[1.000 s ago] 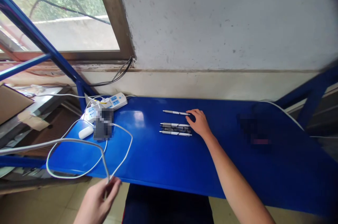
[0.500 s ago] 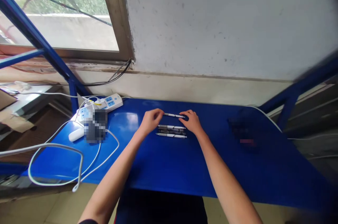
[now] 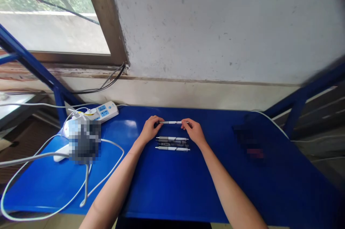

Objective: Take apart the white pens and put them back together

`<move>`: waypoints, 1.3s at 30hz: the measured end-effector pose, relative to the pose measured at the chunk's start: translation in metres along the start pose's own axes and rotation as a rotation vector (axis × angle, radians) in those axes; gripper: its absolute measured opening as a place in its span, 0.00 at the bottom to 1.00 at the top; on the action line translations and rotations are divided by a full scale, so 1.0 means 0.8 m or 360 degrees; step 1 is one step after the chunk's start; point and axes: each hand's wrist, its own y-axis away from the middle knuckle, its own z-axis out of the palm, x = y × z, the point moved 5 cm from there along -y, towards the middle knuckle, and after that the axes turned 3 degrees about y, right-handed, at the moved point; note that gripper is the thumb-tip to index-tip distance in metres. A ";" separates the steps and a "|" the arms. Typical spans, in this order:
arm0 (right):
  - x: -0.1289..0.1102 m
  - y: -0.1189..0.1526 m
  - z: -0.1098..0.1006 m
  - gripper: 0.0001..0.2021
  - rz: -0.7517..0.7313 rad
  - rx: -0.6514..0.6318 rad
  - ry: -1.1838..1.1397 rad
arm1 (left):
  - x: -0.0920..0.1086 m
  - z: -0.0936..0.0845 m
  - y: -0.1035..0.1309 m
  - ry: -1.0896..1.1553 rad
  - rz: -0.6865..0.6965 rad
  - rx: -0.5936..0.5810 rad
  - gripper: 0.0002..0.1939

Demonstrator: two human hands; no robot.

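Observation:
A white and grey pen [image 3: 172, 122] lies crosswise between my two hands at the far side of the blue table [image 3: 161, 182]. My left hand [image 3: 151, 129] pinches its left end with thumb and fingertips. My right hand [image 3: 193, 130] has its fingers closed around the right end. Just nearer to me, side by side and parallel, are a grey and white pen [image 3: 175, 138], a dark pen [image 3: 174, 145] and another white pen [image 3: 174, 148]. Neither hand touches these three.
At the left, a white power strip [image 3: 107, 111] carries plugs and looping white cables [image 3: 118, 146]. A blurred dark object [image 3: 84, 142] sits in front of it. Another dark blurred item [image 3: 248, 141] lies at the right. Behind the table rises a grey wall [image 3: 205, 35], with blue frame bars [image 3: 296, 103] at the sides.
The view has shifted, and the held pen is farther from the other three. My right fingers have closed more around its right end. The three pens stay together.

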 end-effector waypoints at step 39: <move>0.003 -0.002 0.001 0.15 0.0151 -0.0102 -0.0466 | 0.001 -0.004 0.000 0.0385 -0.0233 -0.0043 0.14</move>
